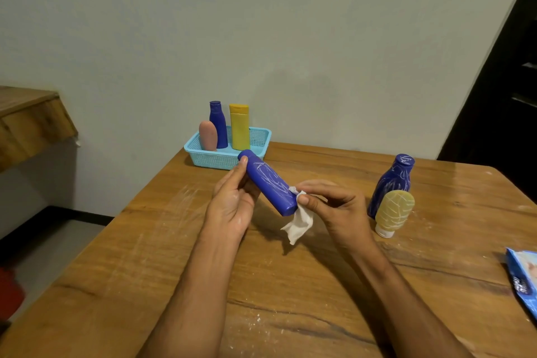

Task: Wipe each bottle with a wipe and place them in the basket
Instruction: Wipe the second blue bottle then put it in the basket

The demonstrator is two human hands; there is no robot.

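Note:
My left hand (232, 200) grips a long blue bottle (268, 182) streaked with white marks, held tilted above the table. My right hand (334, 203) pinches a white wipe (299, 222) against the bottle's lower end. A light blue basket (258, 139) at the table's far edge holds three upright bottles: a pink one (208, 136), a blue one (218, 125) and a yellow one (240, 126). On the right stand a marked blue bottle (392, 180) and, in front of it, a marked beige bottle (393, 212) on its white cap.
The wooden table (174, 256) carries white dust and smears. A blue wipes packet (524, 276) lies at the right edge. A wooden shelf (29, 119) juts out at the left, and a wall stands right behind the basket.

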